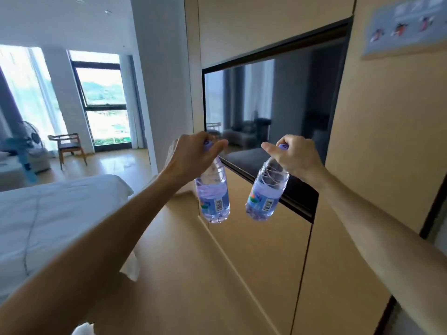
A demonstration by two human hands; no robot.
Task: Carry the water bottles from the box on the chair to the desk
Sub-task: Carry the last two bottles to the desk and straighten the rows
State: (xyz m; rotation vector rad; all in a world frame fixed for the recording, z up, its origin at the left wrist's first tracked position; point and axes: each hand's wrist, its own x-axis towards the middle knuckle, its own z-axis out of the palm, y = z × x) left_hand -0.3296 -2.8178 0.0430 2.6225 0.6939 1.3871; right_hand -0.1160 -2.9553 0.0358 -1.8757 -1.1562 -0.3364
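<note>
Two water bottles (pixel 214 197) (pixel 267 189) hang by their necks, one gripped in each hand (pixel 193 155) (pixel 294 157), fingers hiding both caps.

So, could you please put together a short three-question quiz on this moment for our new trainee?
1. True or false: the left hand holds its water bottle by the cap end.
2. What hangs from the right hand? A) a mug B) a second bottle C) nothing
3. Fill in: the dark screen behind the bottles is a wall-mounted ____.

Key: 1 true; 2 B; 3 television.
</note>
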